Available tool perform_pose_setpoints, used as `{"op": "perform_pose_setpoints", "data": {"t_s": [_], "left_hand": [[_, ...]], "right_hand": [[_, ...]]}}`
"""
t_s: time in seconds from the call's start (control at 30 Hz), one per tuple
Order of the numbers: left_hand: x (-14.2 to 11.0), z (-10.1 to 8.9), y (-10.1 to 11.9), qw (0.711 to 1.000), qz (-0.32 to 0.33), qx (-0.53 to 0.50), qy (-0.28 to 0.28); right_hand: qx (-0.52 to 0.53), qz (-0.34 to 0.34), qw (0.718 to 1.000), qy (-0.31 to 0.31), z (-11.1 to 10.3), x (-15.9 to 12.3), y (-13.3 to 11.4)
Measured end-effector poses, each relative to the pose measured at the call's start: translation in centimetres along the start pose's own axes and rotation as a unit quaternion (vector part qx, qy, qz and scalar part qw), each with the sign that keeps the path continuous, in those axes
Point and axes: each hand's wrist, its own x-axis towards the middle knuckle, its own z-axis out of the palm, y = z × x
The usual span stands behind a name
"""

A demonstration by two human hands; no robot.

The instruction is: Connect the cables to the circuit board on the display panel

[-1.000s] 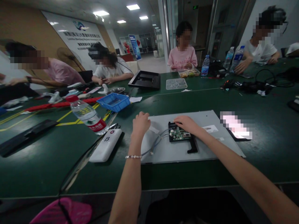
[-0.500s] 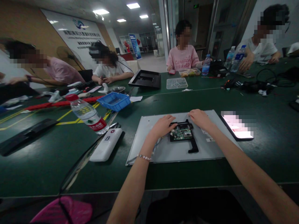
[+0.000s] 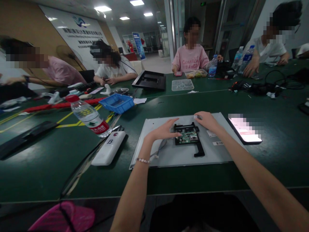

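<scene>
A flat grey-white panel lies on the green table in front of me. On it sits a black plastic bracket around a green circuit board. My left hand is open at the board's left side, thumb reaching to the bracket's left edge and fingers stretched beyond it. Behind and right of the bracket, my right hand is over the panel's far part, thumb and forefinger slightly apart; no held object can be made out. Thin cables run across the panel below my left wrist.
Left of the panel are a white power bank, a tilted water bottle and a blue basket. A lit phone lies at the right. A black frame stands farther back. Several people sit around the table.
My left hand has shifted left, its thumb and fingers spreading wider and uncovering more of the bracket. My right hand stays nearly in place, thumb and forefinger a little farther apart.
</scene>
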Motion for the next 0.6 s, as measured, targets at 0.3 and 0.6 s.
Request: {"op": "perform_pose_setpoints", "data": {"t_s": [0.3,0.6], "left_hand": [[-0.7,-0.1,-0.4,0.995,0.022,-0.043,-0.089],[0.0,0.9,-2.0,0.988,0.019,-0.090,-0.125]], "right_hand": [[-0.060,0.009,0.998,-0.009,-0.2,-0.4,-1.1],[-0.024,-0.068,0.997,-0.037,0.4,0.5,-6.1]]}}
